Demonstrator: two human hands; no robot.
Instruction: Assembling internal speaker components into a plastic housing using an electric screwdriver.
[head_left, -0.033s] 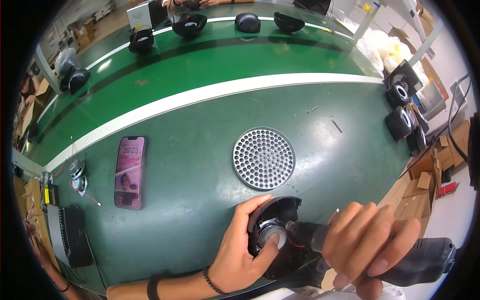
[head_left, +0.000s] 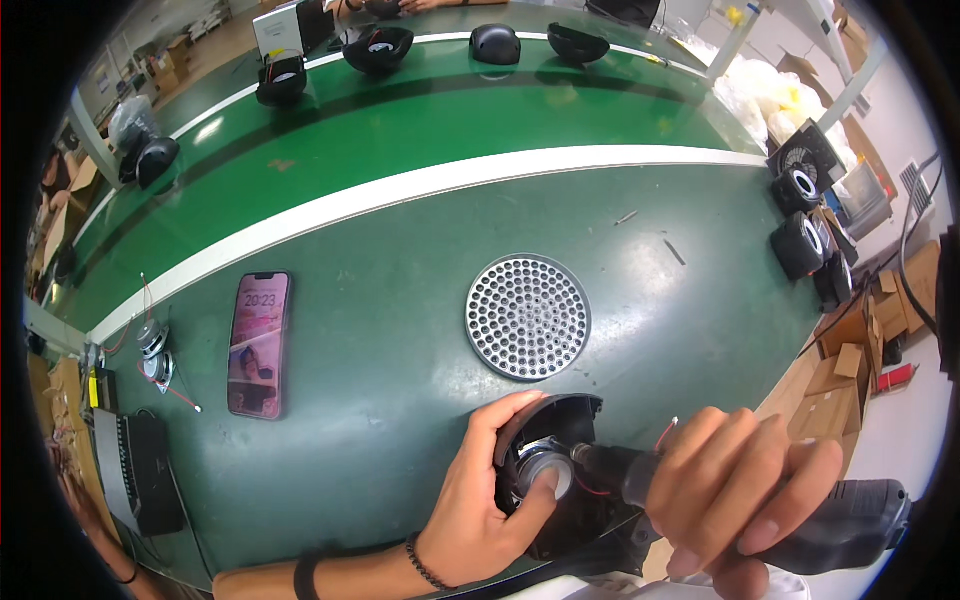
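Note:
My left hand (head_left: 480,510) is wrapped round a black curved speaker housing (head_left: 517,432) near the table's front edge. Its thumb presses on a small round speaker driver (head_left: 545,472) seated inside, with red wire beside it. In my right hand (head_left: 740,495) is a black electric screwdriver (head_left: 840,525), held lengthwise and pointing left. The tool's tip reaches into the housing at the driver's right edge; the screw, if any, is too small to make out. Just beyond the housing lies a round metal tray (head_left: 528,317) with many holes.
A phone (head_left: 260,345) lies to the left, with loose wired speaker drivers (head_left: 155,352) beyond it and a black box (head_left: 150,475) nearer. Several black housings (head_left: 495,45) stand past the white strip (head_left: 450,180). Round-faced black speakers (head_left: 798,245) line the right edge. Another person's hands (head_left: 415,7) show at the top.

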